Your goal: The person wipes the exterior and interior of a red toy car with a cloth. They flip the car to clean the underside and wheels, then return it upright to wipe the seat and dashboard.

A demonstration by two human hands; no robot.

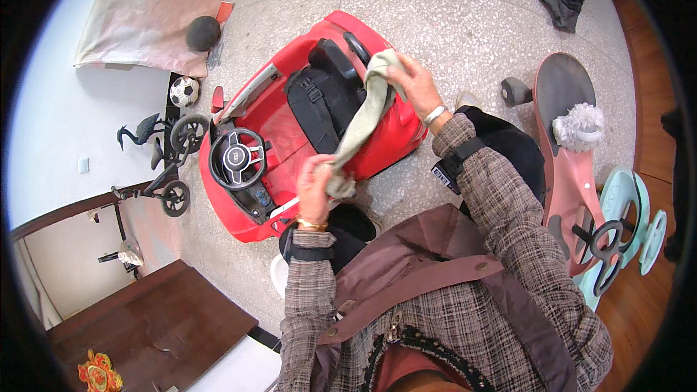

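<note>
A pale green cloth (pixel 367 117) is stretched slantwise between my two hands. My left hand (pixel 314 189) grips its lower end, where a bunched part hangs below the fingers. My right hand (pixel 417 88), with a silver bangle at the wrist, is closed on the upper end, close to the rear of a red ride-on toy car (pixel 279 141). The cloth passes in front of the car's side. Inside the car are a black seat (pixel 319 105) with a buckled strap and a black steering wheel (pixel 237 158).
Left of the car stand a small balance bike (pixel 165 174), a soccer ball (pixel 184 91) and a dark ball (pixel 202 33). A pink swing car (pixel 570 196) and a mint one (pixel 617 203) are on the right. A brown table (pixel 156 319) stands lower left.
</note>
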